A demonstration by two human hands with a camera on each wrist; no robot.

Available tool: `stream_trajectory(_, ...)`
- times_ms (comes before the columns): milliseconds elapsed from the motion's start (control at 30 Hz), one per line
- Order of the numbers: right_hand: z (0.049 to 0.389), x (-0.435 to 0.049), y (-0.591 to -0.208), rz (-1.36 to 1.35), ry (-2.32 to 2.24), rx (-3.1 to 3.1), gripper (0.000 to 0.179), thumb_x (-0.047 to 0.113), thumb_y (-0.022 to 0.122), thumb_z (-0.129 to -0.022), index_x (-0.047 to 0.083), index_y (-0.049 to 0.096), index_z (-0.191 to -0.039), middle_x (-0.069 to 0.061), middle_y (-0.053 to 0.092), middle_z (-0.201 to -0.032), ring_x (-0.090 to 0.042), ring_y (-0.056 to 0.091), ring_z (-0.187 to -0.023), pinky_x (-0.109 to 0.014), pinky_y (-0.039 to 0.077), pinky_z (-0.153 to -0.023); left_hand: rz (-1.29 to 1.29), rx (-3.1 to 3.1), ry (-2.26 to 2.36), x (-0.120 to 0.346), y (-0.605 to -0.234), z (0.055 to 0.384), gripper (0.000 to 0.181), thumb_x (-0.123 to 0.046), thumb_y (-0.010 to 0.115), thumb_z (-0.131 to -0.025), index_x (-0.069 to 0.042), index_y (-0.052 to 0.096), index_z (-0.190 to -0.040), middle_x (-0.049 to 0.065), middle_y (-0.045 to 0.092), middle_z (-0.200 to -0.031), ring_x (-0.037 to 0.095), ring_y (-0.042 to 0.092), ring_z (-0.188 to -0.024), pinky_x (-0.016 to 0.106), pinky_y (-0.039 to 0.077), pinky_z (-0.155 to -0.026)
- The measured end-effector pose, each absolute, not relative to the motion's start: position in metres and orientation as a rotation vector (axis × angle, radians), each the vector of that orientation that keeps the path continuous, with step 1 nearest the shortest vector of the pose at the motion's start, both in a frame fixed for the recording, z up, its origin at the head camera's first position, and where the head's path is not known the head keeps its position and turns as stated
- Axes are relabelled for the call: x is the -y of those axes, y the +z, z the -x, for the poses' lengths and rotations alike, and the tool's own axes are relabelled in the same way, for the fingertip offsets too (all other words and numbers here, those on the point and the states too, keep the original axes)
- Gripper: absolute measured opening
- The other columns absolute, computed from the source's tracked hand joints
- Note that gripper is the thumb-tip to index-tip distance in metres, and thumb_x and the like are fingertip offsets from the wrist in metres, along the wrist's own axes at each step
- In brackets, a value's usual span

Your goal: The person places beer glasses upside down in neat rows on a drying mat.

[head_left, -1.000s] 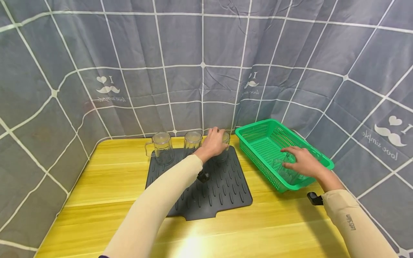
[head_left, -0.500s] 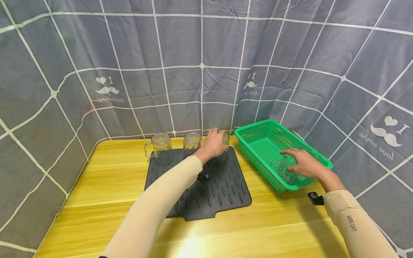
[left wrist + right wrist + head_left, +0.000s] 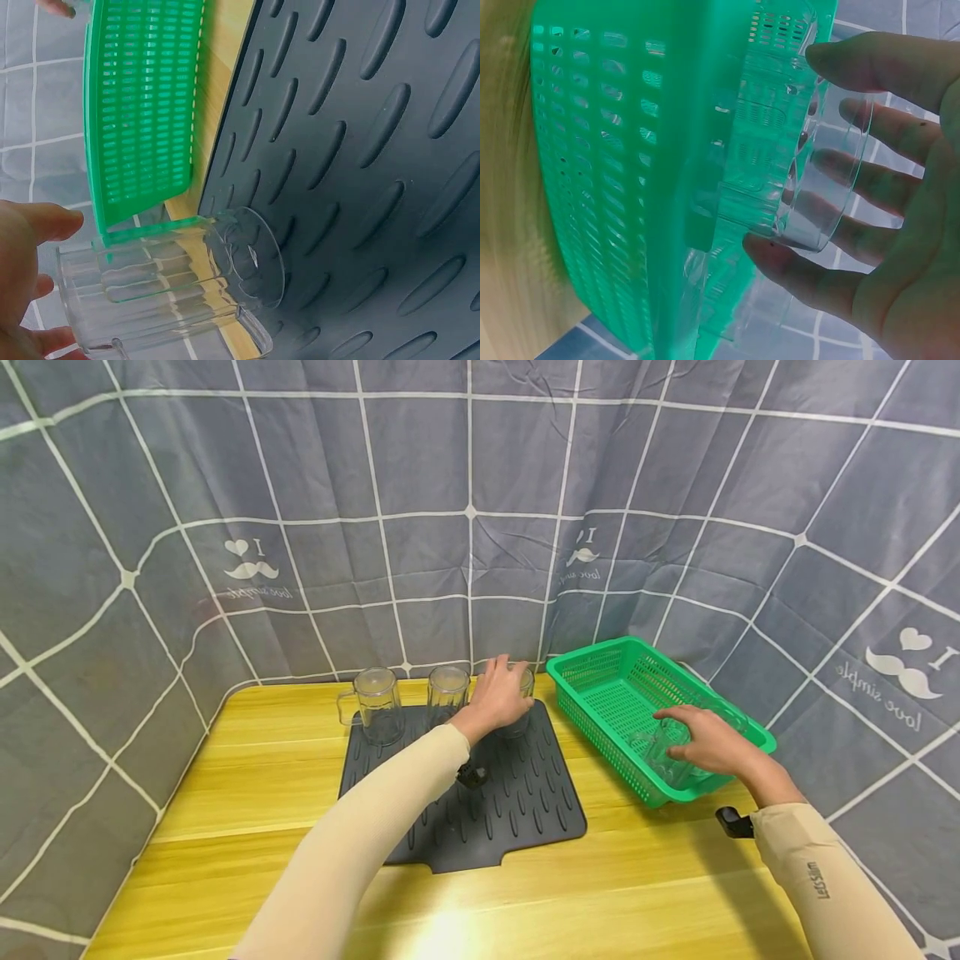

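In the head view, my left hand (image 3: 497, 695) is over a clear glass mug (image 3: 517, 727) standing at the right back of the black ridged mat (image 3: 517, 810). The left wrist view shows its loosely bent fingers around the upper end of that mug (image 3: 180, 285), the top digit (image 3: 56, 221) apart from the glass. My right hand (image 3: 705, 739) reaches into the green basket (image 3: 600, 739), its fingers spread around the end of another clear glass mug (image 3: 821, 180). Several fingertips show through that glass in the right wrist view; the mug's lower part is inside the basket.
Two more glass mugs stand along the mat's back edge, a left mug (image 3: 377, 710) and a middle mug (image 3: 447, 693). More clear glass lies under my right hand in the basket. The wooden table (image 3: 262, 777) ends at a grey checked curtain (image 3: 420, 560).
My right hand has shifted slightly down around the mug in the basket. My left hand stays over the mug at the mat's right back; the other mugs have not moved.
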State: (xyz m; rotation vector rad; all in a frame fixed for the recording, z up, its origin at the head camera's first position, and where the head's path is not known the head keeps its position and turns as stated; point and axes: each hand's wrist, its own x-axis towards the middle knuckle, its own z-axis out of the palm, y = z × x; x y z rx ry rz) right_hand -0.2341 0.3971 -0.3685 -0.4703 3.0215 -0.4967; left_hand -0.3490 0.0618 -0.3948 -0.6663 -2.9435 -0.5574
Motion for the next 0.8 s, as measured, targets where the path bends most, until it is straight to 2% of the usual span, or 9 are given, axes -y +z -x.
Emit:
stream_trajectory(267,0.234,-0.396,-0.37,0.491,-0.517,-3.033,0.055,0.01,0.074,-0.087,0.0,0.056,-0.139,-0.033,0.047,-0.145,-0.055,0.039,-0.135,-0.068,0.037,-0.105,0.731,2.864,-0.557,-0.056,-0.394,0.337,0.064,-0.037,0.065,-0.098,-0.017,0.043,-0.154,0.015,0.034,-0.156,0.033,0.032,-0.144,0.053,0.039,-0.111)
stream_trajectory(533,0.234,-0.396,-0.373,0.449,-0.511,-3.038,0.055,0.016,0.075,-0.089,0.002,0.057,-0.139,-0.033,0.044,-0.147,-0.058,0.032,-0.138,-0.072,0.031,-0.107,0.793,2.797,-0.598,-0.047,-0.398,0.321,0.06,-0.035,0.066,-0.097,-0.018,0.046,-0.151,0.014,0.037,-0.155,0.032,0.035,-0.143,0.05,0.039,-0.113)
stream_trajectory(800,0.234,-0.393,-0.374,0.444,-0.494,-3.067,0.054,0.018,0.075,-0.089,0.004,0.058,-0.138,-0.032,0.046,-0.147,-0.058,0.035,-0.135,-0.073,0.032,-0.105,0.823,2.768,-0.66,-0.038,-0.404,0.305,0.06,-0.033,0.069,-0.096,-0.017,0.048,-0.15,0.012,0.038,-0.156,0.031,0.036,-0.144,0.05,0.04,-0.113)
